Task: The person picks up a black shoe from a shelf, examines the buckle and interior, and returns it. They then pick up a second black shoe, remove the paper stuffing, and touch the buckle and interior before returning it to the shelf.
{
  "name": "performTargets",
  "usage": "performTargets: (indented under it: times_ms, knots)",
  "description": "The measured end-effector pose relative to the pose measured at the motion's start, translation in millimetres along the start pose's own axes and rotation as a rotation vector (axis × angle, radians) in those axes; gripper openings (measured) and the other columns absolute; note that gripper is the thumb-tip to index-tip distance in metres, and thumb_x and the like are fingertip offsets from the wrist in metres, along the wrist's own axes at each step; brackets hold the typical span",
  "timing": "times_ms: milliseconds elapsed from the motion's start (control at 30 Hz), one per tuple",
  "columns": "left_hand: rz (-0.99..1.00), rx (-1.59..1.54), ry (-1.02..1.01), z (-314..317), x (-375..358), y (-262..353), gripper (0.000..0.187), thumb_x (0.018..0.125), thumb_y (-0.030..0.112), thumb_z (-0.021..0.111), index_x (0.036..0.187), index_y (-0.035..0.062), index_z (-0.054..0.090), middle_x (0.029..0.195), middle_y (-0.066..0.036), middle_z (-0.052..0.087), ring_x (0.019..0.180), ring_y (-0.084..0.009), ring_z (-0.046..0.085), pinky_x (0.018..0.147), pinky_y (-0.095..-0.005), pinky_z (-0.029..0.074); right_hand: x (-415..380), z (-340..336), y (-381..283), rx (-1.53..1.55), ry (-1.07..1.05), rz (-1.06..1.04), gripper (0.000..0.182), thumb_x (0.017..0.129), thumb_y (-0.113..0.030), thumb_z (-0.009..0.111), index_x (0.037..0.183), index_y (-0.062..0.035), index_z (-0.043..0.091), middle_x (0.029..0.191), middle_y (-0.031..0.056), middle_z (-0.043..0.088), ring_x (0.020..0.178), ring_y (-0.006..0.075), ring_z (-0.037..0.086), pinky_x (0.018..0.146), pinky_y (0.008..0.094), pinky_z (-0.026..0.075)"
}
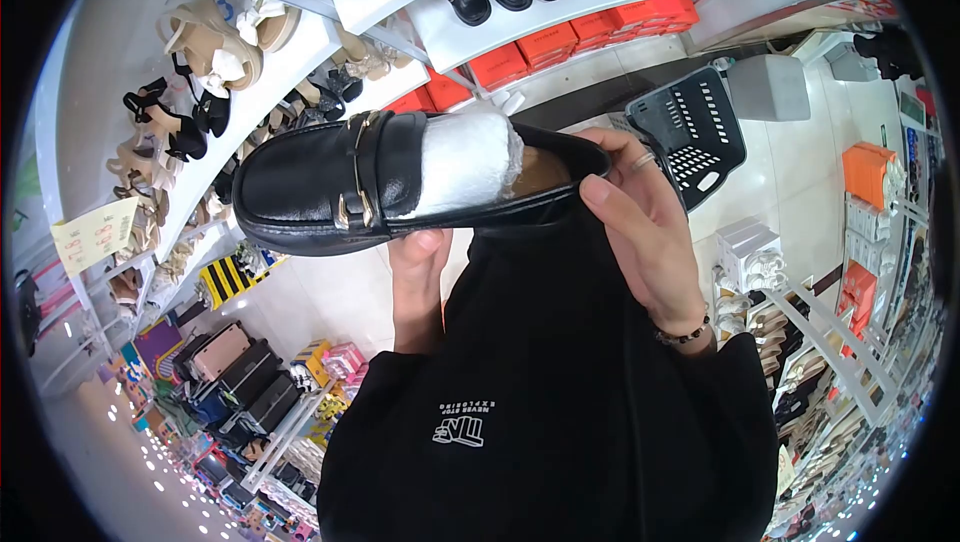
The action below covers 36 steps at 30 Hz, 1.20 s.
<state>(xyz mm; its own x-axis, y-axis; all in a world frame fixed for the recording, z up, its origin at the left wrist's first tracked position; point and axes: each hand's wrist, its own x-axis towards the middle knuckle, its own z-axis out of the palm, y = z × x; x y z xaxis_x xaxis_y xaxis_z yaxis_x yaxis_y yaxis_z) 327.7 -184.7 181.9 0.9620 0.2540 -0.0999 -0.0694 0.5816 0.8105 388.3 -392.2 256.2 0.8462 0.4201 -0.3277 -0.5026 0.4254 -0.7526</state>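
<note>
A black loafer [305,182] with a gold buckle strap is held up in front of my chest, its toe pointing left. White wrapped stuffing [465,167] fills its opening, and a tan insole [540,177] shows behind that. My right hand [650,232], with a ring and a beaded bracelet, closes on the heel, thumb on the near rim and fingers on the far side. My left hand [418,267] supports the shoe from beneath; its thumb shows at the lower edge, while the other fingers are hidden behind the shoe.
White shelves [440,27] ahead carry several dark shoes, with orange-red boxes [547,45] underneath. Sandals [215,47] line the left shelf beside a price card [97,234]. A dark shopping basket [690,132] and a grey stool [768,89] stand on the floor right of my hands.
</note>
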Motion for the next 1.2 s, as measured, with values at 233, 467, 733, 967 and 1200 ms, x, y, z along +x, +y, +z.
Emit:
performTargets:
  times_ms: [233,467,733,967,1200]
  knots:
    - [0.151,0.122,-0.023,-9.6,-10.5,-2.9,0.084,0.065,0.028,0.083,0.134,0.0061,0.041,0.132,-0.010,0.048,0.120,-0.0247,0.048,0.102,-0.0410,0.038,-4.9,0.3,-4.5,0.100,0.004,0.072,0.038,0.088,-0.010,0.060,0.120,0.0021,0.044,0.111,0.0055,0.052,0.098,0.0092,0.048,0.089,0.0244,0.038]
    - [0.109,0.090,-0.016,-9.4,-7.2,-17.0,0.084,0.065,0.030,0.082,0.135,0.0063,0.041,0.132,-0.010,0.047,0.121,-0.0257,0.047,0.103,-0.0421,0.038,-7.2,-2.4,-4.2,0.154,-0.042,0.113,0.037,0.086,-0.011,0.059,0.118,0.0018,0.046,0.109,0.0045,0.051,0.100,0.0091,0.045,0.090,0.0247,0.034]
    - [0.059,0.055,-0.013,-17.6,-38.5,-8.3,0.085,0.066,0.032,0.082,0.135,0.0064,0.040,0.134,-0.010,0.046,0.122,-0.0268,0.046,0.103,-0.0434,0.037,-8.8,-5.5,-4.2,0.189,-0.037,0.145,0.034,0.086,-0.010,0.057,0.117,0.0014,0.047,0.108,0.0037,0.051,0.100,0.0091,0.044,0.090,0.0241,0.032]
    - [0.016,0.026,-0.012,-29.7,-73.5,7.3,0.086,0.066,0.033,0.081,0.136,0.0065,0.039,0.134,-0.010,0.045,0.123,-0.0278,0.045,0.104,-0.0445,0.036,-9.2,-6.5,-2.8,0.188,-0.027,0.155,0.045,0.083,-0.011,0.058,0.122,0.0030,0.041,0.116,0.0122,0.054,0.110,0.0188,0.050,0.099,0.0311,0.033]
    - [-0.032,-0.006,-0.016,-34.9,-68.5,1.8,0.087,0.066,0.035,0.081,0.137,0.0067,0.038,0.135,-0.011,0.044,0.123,-0.0287,0.044,0.104,-0.0456,0.036,-9.4,-5.9,-1.1,0.211,-0.011,0.164,0.045,0.082,-0.010,0.057,0.122,0.0042,0.041,0.116,0.0138,0.054,0.109,0.0196,0.051,0.098,0.0313,0.034]
